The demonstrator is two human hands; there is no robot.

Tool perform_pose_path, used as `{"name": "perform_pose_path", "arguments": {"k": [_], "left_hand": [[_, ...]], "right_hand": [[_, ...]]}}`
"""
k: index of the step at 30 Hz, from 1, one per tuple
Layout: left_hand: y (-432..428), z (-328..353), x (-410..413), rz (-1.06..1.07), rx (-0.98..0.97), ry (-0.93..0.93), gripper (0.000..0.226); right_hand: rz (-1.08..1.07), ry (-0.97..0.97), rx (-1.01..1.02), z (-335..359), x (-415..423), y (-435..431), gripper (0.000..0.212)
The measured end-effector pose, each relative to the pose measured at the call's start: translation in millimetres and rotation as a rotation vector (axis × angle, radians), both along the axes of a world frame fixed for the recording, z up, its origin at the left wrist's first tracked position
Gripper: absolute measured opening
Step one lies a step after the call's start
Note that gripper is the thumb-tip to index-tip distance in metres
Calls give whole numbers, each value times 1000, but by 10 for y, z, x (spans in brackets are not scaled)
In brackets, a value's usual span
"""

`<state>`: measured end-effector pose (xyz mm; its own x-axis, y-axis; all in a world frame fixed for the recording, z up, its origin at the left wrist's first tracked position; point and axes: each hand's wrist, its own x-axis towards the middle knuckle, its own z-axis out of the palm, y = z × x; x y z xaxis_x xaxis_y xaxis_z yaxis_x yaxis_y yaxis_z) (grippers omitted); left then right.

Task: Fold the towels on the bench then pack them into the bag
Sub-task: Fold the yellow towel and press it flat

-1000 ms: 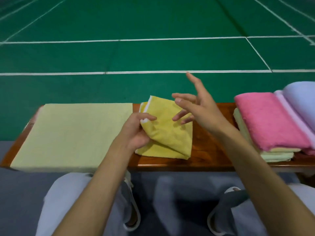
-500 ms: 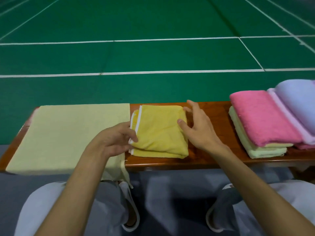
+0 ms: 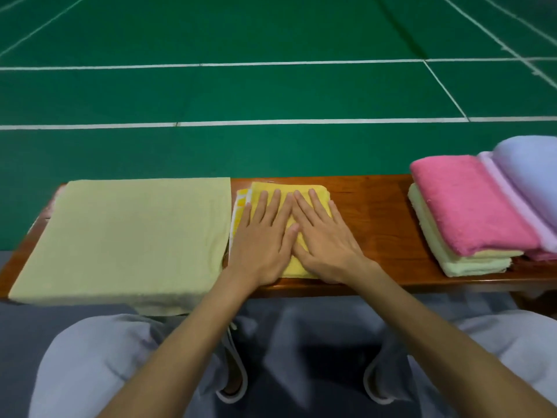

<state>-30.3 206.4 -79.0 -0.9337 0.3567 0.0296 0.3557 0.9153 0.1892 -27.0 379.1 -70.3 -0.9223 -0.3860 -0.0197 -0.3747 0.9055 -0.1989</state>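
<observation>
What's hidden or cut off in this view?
In the head view:
the yellow towel, mostly under the left hand and right hand
the lilac towels, cut off by the right edge
the bench, left end covered by the pale green towel
the bag, outside the frame

Pale grey-blue trousers (image 3: 90, 354), white-rimmed slippers (image 3: 244, 385), bare forearms (image 3: 187, 342)

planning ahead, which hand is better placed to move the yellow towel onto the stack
Likely the right hand: flat on the yellow towel, nearer the stack, only bare bench between. The left hand is farther off.
</observation>
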Motion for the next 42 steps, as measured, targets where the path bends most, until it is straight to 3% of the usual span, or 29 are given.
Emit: {"name": "perform_pose_path", "arguments": {"k": [13,17,20,23,25,28,32,35,37,39,42], "left_hand": [[-370,59,115,81,55,-146,83],[-275,143,189,92,152,-181,86],[-273,239,269,-96,117,-1,84],[-371,180,384,-268,59,-13,105],[-441,56,460,-332,18,21,113],[-516,-29,532,-359,139,91,99],[-621,85,559,-316,383,115,58],[-617,275,468,-176,597,-68,24],[-567,366,341,-45,749,-217,26],[-501,389,220,92,833,-305,27],[-398,348,100,313,847,-322,22]], "right_hand": [[-38,-28,-14,-56,-50,467,69],[40,68,-98,106,35,582,68],[157,70,-84,232,285,557,89],[221,27,69,63,479,521,115],[222,107,39,-66,541,588,117],[267,163,-60,-107,568,746,98],[266,118,-273,-28,543,881,64],[120,-51,-499,202,430,925,35],[72,-160,-633,340,316,919,11],[-5,-209,-733,378,181,880,15],[-172,-202,-820,303,-12,746,43]]}}
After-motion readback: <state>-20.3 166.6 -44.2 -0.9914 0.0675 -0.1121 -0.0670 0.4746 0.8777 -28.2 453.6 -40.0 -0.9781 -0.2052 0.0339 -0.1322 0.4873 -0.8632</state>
